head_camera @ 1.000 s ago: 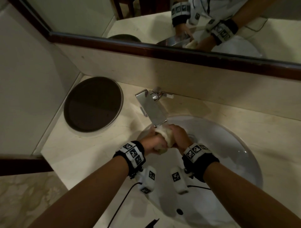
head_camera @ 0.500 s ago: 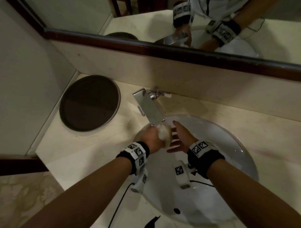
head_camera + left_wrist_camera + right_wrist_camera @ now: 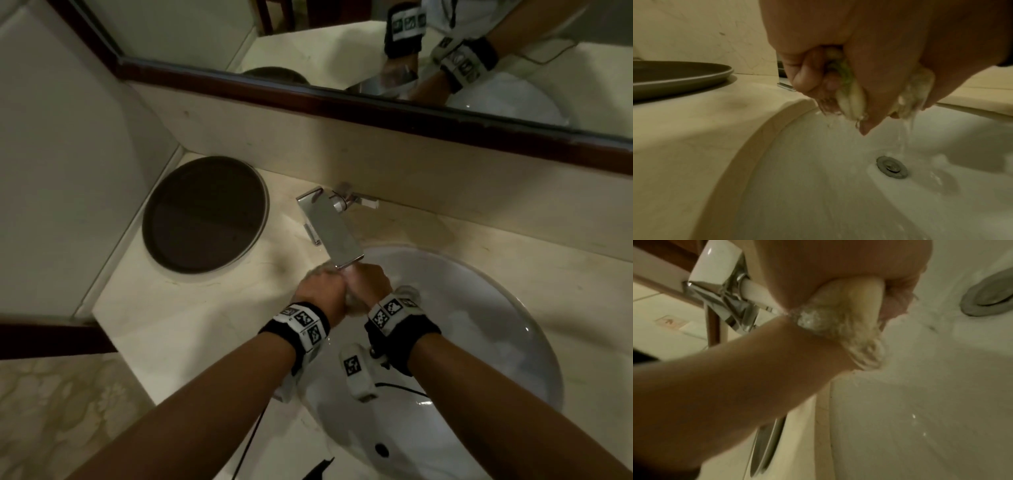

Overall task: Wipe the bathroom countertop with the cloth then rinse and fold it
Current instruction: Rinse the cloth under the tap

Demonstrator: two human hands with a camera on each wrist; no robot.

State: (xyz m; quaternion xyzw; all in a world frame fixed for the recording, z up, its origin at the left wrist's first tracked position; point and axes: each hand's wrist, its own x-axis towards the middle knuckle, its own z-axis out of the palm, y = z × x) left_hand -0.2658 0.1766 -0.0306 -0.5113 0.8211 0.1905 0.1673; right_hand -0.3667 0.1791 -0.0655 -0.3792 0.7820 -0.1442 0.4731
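Both hands squeeze a wet pale cloth (image 3: 851, 99) over the white sink basin (image 3: 496, 325), just under the chrome faucet spout (image 3: 337, 236). My left hand (image 3: 322, 286) grips one end of the bunched cloth (image 3: 840, 321) and my right hand (image 3: 371, 282) grips the other, fists pressed together. In the head view the cloth (image 3: 351, 299) is almost hidden between the fists. Water streams from the cloth toward the drain (image 3: 892, 167). The beige countertop (image 3: 191, 315) surrounds the basin.
A dark round tray (image 3: 205, 214) lies on the counter at the back left, against the wall. The faucet handle (image 3: 356, 202) sticks out toward the right. A mirror (image 3: 342, 44) with a dark wooden frame runs along the back. The counter's left edge drops to the floor.
Half a second ago my right hand was off the cloth with its fingers spread; now it grips the cloth again beside the left hand. Both fists sit slightly nearer the spout.
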